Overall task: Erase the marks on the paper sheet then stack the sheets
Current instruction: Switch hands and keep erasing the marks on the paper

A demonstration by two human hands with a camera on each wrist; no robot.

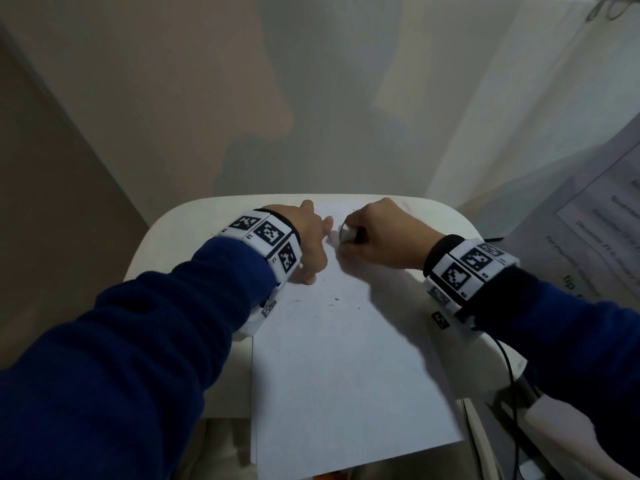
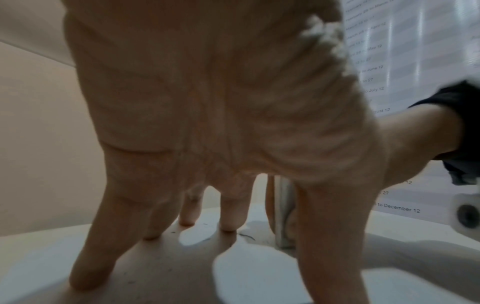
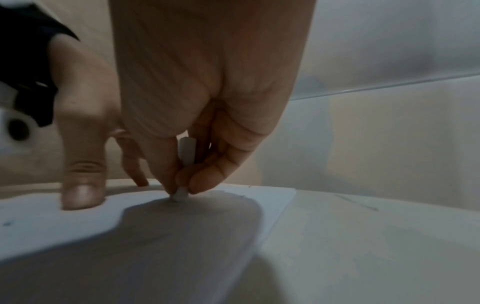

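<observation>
A white paper sheet [image 1: 346, 358] lies lengthwise on a small white table [image 1: 180, 237], and its near end hangs over the front edge. My left hand [image 1: 318, 251] presses its spread, straight fingers [image 2: 228, 218] down on the sheet's far left part. My right hand [image 1: 360, 237] pinches a white eraser [image 1: 347, 233] just to the right of it. The eraser's tip [image 3: 179, 195] touches the paper near the far edge. A faint dark pencil mark [image 2: 246, 236] lies on the paper between the two hands.
Dark eraser crumbs [image 1: 334, 299] are scattered on the sheet below the hands. A printed notice [image 1: 595, 220] hangs on the wall at the right. A black cable [image 1: 509, 368] runs down past the table's right side. Walls close in behind the table.
</observation>
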